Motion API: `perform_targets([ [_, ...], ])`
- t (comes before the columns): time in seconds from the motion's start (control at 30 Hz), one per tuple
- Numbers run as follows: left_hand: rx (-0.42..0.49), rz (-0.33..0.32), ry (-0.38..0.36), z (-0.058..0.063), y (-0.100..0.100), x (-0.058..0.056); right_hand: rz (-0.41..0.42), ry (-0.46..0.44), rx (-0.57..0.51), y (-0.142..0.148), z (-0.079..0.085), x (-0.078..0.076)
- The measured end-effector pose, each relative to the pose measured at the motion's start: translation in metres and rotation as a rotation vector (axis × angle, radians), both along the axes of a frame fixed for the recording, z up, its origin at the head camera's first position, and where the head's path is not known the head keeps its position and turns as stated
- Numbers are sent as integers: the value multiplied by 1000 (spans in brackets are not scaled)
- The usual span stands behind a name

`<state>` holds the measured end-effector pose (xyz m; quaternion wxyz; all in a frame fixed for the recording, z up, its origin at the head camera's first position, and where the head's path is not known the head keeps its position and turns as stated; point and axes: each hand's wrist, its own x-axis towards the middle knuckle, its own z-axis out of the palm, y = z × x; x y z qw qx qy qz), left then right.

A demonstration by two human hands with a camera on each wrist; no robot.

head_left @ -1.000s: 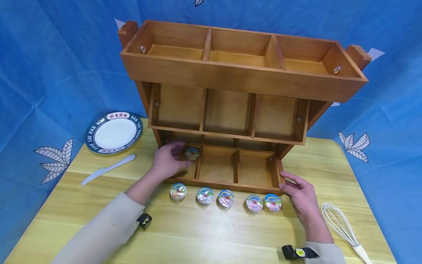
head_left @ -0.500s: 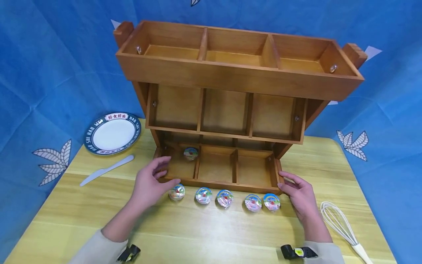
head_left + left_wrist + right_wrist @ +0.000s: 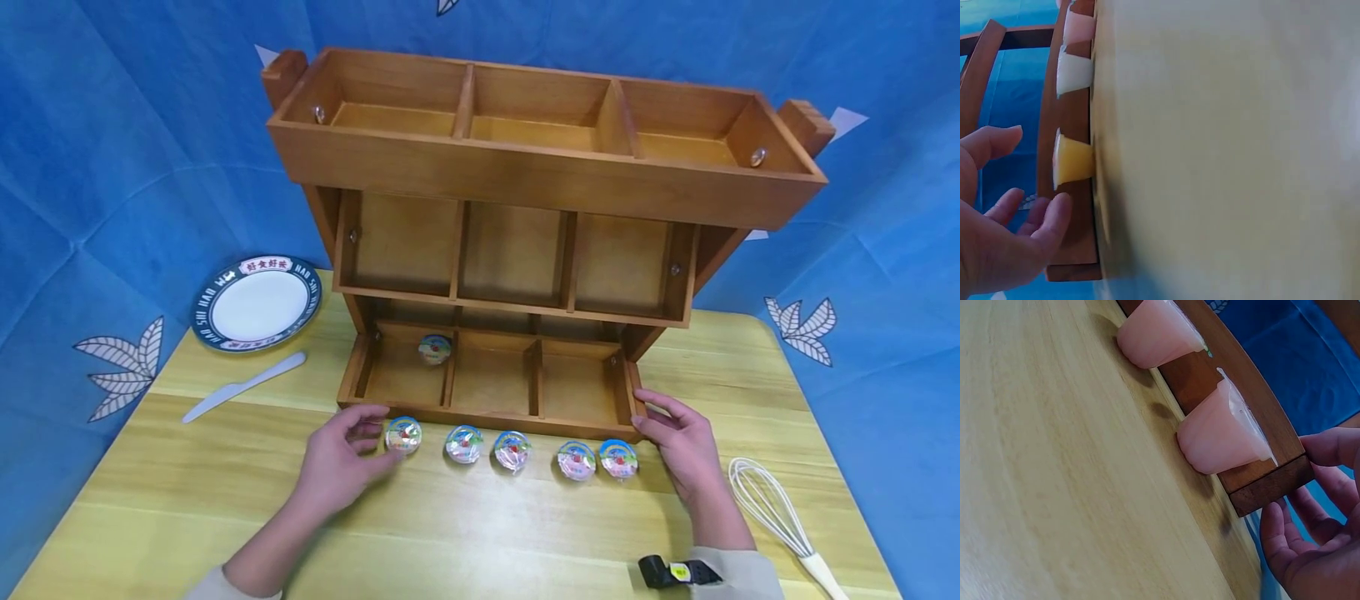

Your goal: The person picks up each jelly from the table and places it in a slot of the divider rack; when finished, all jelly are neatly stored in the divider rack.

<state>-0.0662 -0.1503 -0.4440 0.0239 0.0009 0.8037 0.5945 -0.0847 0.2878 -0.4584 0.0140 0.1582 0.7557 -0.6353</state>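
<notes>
Brown wooden rack (image 3: 555,171): three stepped tiers, each divided into three compartments.
Left hand (image 3: 337,458): thumb and fingers spread apart on either side of the squat yellow cup with a printed lid (image 3: 1074,159); whether they touch it, I cannot tell.
Yellow cup: upright on the table, just in front of the rack's brown wooden bottom tray (image 3: 487,415), leftmost in its row.
Right hand (image 3: 682,442): curled at the bottom tray's right end, that wooden corner between thumb and fingers.
Rest of the row: rightward, a milky white cup (image 3: 1074,72), a pink cup (image 3: 1079,28), then, past a gap, two pink cups (image 3: 1219,434) side by side.
Cup in the tray: a round cup with a printed lid (image 3: 434,349), back right of the left compartment.
White plate with a dark lettered rim (image 3: 310,292): left of the rack.
Pale knife (image 3: 243,388): in front of the plate.
White wire whisk (image 3: 772,504): right of the right hand.
Backdrop: blue cloth printed with leaves (image 3: 135,100).
</notes>
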Motion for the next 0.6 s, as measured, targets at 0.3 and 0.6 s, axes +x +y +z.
perform_targets([
  [0.3,159,-1,-160,-12,7,-1,-4,3,0,0,0,0],
  [0.6,157,-5,-115,-26,9,-7,-19,-1,-11,-2,0,1],
])
